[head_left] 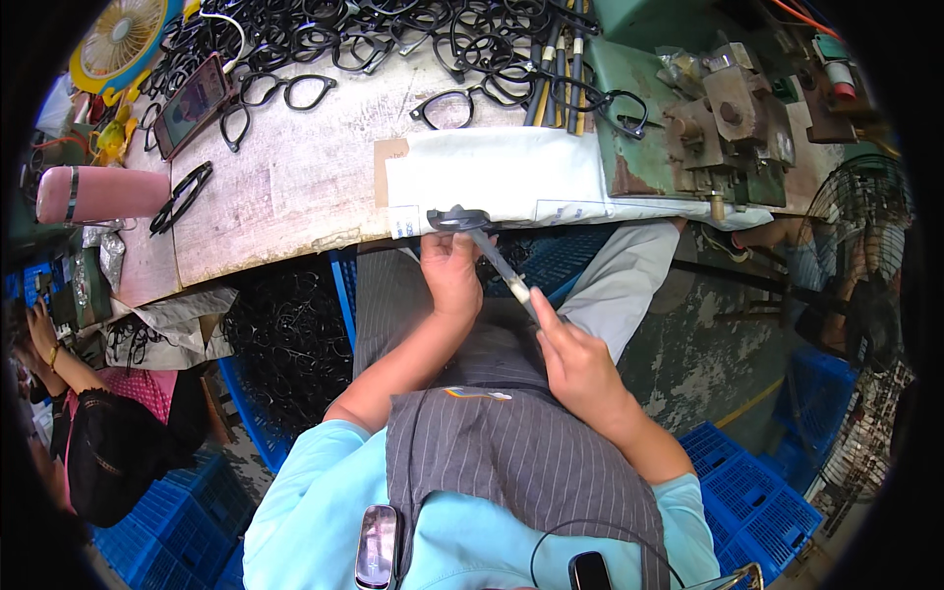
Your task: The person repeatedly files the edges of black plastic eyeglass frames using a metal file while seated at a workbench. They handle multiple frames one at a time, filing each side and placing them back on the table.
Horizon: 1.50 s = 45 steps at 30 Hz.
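Observation:
A black glasses frame [458, 217] is pinched by the fingertips of my left hand [454, 273] at the front edge of the table. My closed right hand [582, 372] grips a long, flat grey hand tool [500, 260] with a whitish band near my fingers. The tool slants up to the left, its far end at the frame; whether it touches the frame, I cannot tell. Its exact kind is unclear. Behind the frame, a white sheet [501, 167] covers part of the worn wooden table [285, 197].
Black glasses frames [315, 44] are heaped at the back. A phone [192, 106], a pink bottle [103, 194] and a yellow-blue fan [118, 39] stand left. A green machine [644, 147] is at right. Blue crates [752, 497] surround me; a person [128, 433] sits at left.

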{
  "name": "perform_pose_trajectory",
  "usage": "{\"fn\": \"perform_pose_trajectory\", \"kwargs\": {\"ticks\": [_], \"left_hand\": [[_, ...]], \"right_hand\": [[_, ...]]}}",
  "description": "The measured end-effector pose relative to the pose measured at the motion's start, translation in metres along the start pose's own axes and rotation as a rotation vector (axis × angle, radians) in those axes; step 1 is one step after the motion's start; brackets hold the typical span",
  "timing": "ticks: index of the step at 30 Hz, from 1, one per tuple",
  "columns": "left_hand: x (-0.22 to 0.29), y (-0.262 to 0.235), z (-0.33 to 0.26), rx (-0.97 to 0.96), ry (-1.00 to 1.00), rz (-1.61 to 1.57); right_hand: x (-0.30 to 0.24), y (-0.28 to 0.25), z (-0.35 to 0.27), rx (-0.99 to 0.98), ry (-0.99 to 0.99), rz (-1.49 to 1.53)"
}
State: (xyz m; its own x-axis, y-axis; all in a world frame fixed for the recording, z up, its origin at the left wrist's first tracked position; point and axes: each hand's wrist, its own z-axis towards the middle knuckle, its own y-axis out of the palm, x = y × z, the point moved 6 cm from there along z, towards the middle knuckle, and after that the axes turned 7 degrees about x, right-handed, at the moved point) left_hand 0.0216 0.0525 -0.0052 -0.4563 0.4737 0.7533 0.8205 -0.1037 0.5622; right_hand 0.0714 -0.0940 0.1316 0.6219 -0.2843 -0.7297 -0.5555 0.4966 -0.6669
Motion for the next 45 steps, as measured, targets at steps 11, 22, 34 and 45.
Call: {"fn": "perform_pose_trajectory", "kwargs": {"ticks": [11,22,34,45], "left_hand": [[-0.002,0.002,-0.002,0.010,0.012,0.028],[-0.012,-0.002,0.000,-0.019,0.006,0.014],[-0.014,0.000,0.003,-0.055,0.031,0.028],[-0.012,0.004,0.001,-0.040,0.037,0.018]], "right_hand": [[0.003,0.002,0.008,0.000,0.060,-0.007],[0.011,0.007,0.015,0.008,0.081,0.007],[0.010,0.012,0.009,-0.014,0.141,0.023],[0.000,0.002,0.028,-0.074,0.241,0.056]]}}
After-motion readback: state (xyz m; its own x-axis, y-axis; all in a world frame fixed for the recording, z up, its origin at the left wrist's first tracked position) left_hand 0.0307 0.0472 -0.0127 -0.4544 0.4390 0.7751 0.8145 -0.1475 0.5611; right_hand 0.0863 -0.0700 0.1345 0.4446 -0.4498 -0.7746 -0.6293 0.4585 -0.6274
